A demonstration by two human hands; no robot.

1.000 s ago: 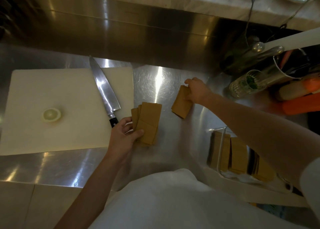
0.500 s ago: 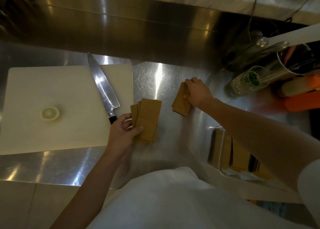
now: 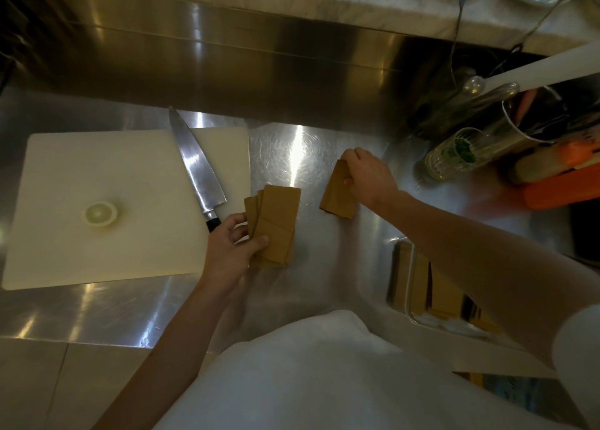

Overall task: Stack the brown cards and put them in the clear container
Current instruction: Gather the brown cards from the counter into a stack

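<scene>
Nearest, low right: clear plastic container point(image 3: 409, 303) at the counter's front edge, partly hidden by the right forearm. Brown cards stand in rows inside it point(image 3: 422, 286); count not readable. Judgement: part of the job is done, since some cards are already stowed.

Middle, on the brushed steel countertop point(image 3: 97, 306): left hand point(image 3: 229, 251) pinches a fanned bunch of flat brown rectangular cards point(image 3: 276, 225), thumb on top, fingers beneath the near left edge. The bunch is splayed, not squared; its far end lies just beside the corner of the white plastic cutting board point(image 3: 97, 176).

A little farther right: right hand point(image 3: 367, 176) presses down on a second, smaller pile of brown cards point(image 3: 336, 197), fingers curled over its far edge. Whether it is lifted or flat on the steel, cannot tell. The two piles lie apart.

Left side: steel chef's knife point(image 3: 194, 166) lies diagonally across the board, black handle just beside the left hand's knuckles. Pale round lemon end point(image 3: 101, 213) sits mid-board.

Left to do, as judged: merge both piles, square them, carry them to the container.
</scene>
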